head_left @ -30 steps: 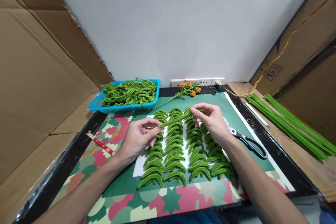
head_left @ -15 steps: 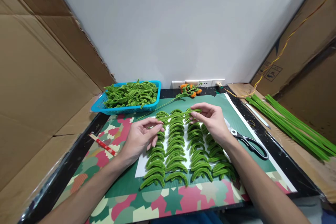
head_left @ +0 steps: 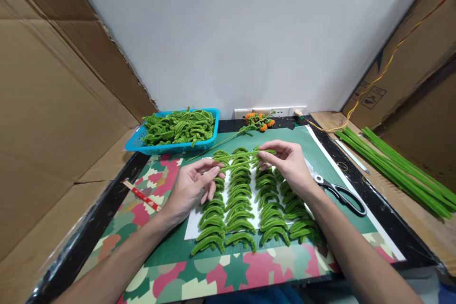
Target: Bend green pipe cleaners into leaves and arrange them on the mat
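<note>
A fuzzy green pipe cleaner stretches between my two hands above the far end of the laid-out pieces. My left hand pinches its left end between thumb and fingers. The other end is in the pinch of my right hand, with a short tip poking out past the fingers. Below them, curved green pipe-cleaner pieces lie in several columns on a white sheet over a green patterned mat. My fingers hide part of the upper rows.
A blue basket heaped with green pieces stands back left. Orange flowers on a green stem lie at the back. Scissors rest right of my right arm, with long green stems beyond. A red-wrapped stick lies left.
The pipe cleaner between my hands now shows two separated strands, where before they lay closer together. Both hands keep nearly the same place; the view has shifted slightly.
</note>
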Demonstrator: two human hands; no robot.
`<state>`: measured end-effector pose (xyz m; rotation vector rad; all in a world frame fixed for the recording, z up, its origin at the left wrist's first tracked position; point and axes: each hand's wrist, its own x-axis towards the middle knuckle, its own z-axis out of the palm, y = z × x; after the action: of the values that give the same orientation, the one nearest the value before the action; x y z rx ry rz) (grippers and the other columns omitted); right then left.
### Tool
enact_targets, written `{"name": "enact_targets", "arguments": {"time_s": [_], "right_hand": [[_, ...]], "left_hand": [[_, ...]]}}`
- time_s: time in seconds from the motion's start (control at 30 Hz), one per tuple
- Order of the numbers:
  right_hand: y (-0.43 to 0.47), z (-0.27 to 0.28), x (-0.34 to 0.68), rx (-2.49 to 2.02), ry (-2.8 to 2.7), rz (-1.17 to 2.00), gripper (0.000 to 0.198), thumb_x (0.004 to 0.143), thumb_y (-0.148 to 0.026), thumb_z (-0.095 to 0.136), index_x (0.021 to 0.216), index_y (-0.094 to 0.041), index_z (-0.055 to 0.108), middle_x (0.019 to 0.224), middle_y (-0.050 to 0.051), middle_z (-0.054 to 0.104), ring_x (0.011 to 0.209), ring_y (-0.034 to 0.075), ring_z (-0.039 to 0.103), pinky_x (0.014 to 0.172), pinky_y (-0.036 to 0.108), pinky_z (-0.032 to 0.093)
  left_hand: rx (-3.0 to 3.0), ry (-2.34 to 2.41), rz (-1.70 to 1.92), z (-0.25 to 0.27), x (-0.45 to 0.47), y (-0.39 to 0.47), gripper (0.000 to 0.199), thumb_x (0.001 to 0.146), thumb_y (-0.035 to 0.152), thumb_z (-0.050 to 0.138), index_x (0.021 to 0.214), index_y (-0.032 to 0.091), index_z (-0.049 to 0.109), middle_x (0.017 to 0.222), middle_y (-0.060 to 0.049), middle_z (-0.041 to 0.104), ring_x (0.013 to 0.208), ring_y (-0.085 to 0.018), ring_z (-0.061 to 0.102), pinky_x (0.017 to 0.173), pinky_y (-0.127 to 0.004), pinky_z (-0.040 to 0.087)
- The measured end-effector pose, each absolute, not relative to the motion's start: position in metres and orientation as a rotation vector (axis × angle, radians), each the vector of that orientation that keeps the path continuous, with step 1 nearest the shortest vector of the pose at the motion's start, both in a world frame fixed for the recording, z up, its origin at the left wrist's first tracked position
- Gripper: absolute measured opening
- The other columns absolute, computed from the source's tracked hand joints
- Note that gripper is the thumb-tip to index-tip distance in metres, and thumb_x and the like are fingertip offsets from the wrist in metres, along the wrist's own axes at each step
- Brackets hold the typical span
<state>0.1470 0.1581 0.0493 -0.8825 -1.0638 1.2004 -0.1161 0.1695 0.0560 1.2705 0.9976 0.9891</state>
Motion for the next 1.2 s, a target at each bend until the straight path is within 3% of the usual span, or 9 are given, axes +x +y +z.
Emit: {"name": "enact_targets", "arguments": {"time_s": [0.27,0.53,0.9,1.2], "right_hand": [[0.1576,0.0529,0.1461,-0.924,-1.096,1.200,0.039,0.068,-0.049,0.097,0.085,-0.020,0.079,0.076,0.003,0.076,0.065,0.020,0.073,0.062,0.036,0.067],[0.1579,0.0496,0.1462,-0.908,-1.144,1.176,0.033,0.071,-0.047,0.096,0.084,-0.020,0.081,0.073,0.002,0.074,0.061,0.017,0.069,0.061,0.035,0.065],[0.1577,0.0503,0.1460,-0.906,-1.105,1.194,0.035,0.071,-0.046,0.096,0.090,-0.020,0.081,0.076,0.002,0.075,0.064,0.018,0.071,0.060,0.035,0.066],[0.1595,0.0492,0.1492,-0.928,-1.136,1.153,0.035,0.074,-0.048,0.093,0.091,-0.020,0.081,0.077,0.002,0.075,0.058,0.016,0.068,0.050,0.028,0.056]], "left_hand": [[1.243,1.017,1.029,0.0570,-0.1154,0.1710,0.044,0.082,0.050,0.088,0.095,0.014,0.067,0.084,-0.007,0.078,0.035,-0.009,0.059,0.027,-0.015,0.035],[1.242,1.024,1.044,0.0590,-0.1152,0.1708,0.045,0.084,0.049,0.087,0.108,0.015,0.070,0.076,-0.001,0.074,0.035,-0.009,0.058,0.028,-0.014,0.035],[1.270,1.048,1.046,0.0613,-0.1139,0.1695,0.044,0.081,0.050,0.089,0.100,0.014,0.071,0.079,-0.003,0.076,0.034,-0.009,0.058,0.027,-0.016,0.034],[1.290,1.060,1.030,0.0605,-0.1143,0.1695,0.044,0.080,0.048,0.090,0.100,0.014,0.071,0.081,-0.006,0.078,0.035,-0.008,0.057,0.029,-0.015,0.033]]}}
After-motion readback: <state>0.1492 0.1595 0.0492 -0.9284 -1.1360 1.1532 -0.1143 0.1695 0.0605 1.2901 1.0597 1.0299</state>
